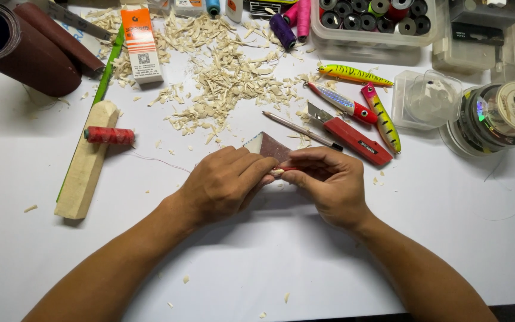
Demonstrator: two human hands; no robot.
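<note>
- I am watching both hands pinching a small pale wooden piece (278, 172), red at one end, over the white table (448, 238).
- The left hand (225, 182) is gripping its pale tip; the right hand (329, 182) is closing fingers around its red end, probably to steady it.
- A folded sandpaper piece (267, 145) is lying just behind the wooden piece, partly under the fingers.
- Further behind it: a pencil (301, 130), a red utility knife (350, 138), three painted fishing lures (353, 74).
- Wood shavings (222, 71) are littering the table beyond; a wooden block (86, 160) with a red thread spool (109, 135) is lying well to its left.
</note>
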